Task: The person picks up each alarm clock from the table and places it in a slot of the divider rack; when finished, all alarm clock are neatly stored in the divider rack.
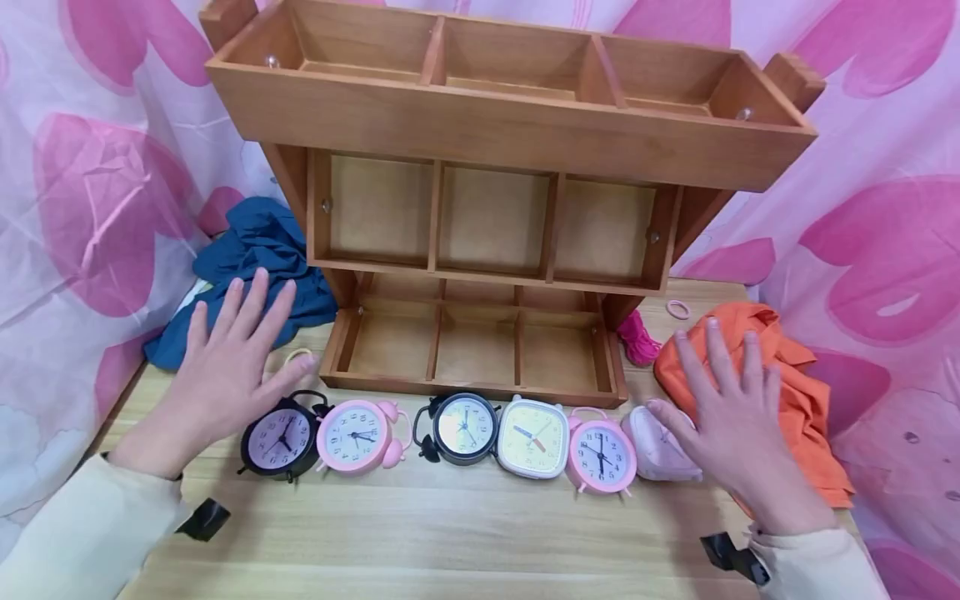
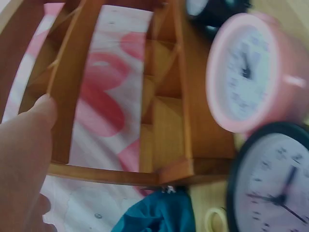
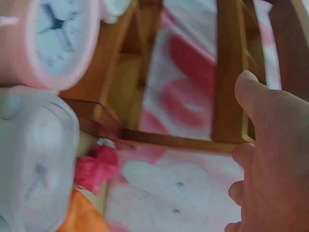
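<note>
My left hand [image 1: 232,371] is spread over the left end of a row of alarm clocks, holding nothing. Nearest to it is a black alarm clock [image 1: 279,439], beside a pink alarm clock [image 1: 352,437]. Mid-row come another black alarm clock [image 1: 465,427] and a white square clock [image 1: 532,439]. Toward the right end are a second pink alarm clock [image 1: 602,457] and a pale clock [image 1: 660,442] lying tilted. My right hand [image 1: 738,417], fingers also spread and nothing in it, hovers beside that pale clock. Behind the row rises a wooden three-tier rack [image 1: 510,125] with divided compartments.
A blue cloth [image 1: 258,250] lies crumpled left of the rack, an orange cloth [image 1: 787,375] at the right. Pink cord [image 1: 637,340] and a pink ring [image 1: 677,309] lie near the rack's right foot. Patterned fabric [image 1: 885,250] hangs around the wooden table [image 1: 450,533].
</note>
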`<state>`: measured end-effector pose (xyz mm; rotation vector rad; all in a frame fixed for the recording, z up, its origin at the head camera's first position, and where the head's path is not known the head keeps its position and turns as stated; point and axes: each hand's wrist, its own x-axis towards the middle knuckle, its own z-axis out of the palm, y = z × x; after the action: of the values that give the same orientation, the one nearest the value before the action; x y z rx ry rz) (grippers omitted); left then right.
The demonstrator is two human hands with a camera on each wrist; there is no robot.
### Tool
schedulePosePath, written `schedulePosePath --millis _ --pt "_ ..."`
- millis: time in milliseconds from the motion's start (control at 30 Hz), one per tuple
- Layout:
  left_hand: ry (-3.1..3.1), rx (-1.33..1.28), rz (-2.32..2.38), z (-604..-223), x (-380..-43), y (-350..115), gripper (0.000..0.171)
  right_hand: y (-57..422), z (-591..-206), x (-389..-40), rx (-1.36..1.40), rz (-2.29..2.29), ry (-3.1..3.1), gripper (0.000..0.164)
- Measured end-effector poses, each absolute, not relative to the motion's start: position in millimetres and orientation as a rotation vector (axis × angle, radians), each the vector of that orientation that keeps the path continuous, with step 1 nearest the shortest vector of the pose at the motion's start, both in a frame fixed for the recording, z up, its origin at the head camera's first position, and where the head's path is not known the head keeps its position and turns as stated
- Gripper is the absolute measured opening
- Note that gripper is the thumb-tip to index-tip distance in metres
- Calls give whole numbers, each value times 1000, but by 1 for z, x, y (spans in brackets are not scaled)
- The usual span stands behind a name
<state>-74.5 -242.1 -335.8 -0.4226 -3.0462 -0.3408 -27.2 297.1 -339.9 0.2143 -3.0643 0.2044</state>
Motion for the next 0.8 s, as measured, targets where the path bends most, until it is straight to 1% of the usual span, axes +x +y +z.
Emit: schedulePosePath --millis 167,300,400,600,800 --pt "-2844 -403 -755 -327 -96 -241 75 308 -334 -12 218 285 -2958 96" --pt "-2675 -302 -1151 -323 -118 -235 68 315 -345 1 212 427 -2883 98" --pt "-2603 -186 -1357 -321 -129 -228 64 320 -358 11 133 606 -2853 99" --pt "-2535 -114 -1491 -316 -150 -217 58 330 -388 27 -89 890 -2852 106" --pt "-2520 -42 -1570 -316 -164 -212 55 331 -416 29 -55 957 -2853 114"
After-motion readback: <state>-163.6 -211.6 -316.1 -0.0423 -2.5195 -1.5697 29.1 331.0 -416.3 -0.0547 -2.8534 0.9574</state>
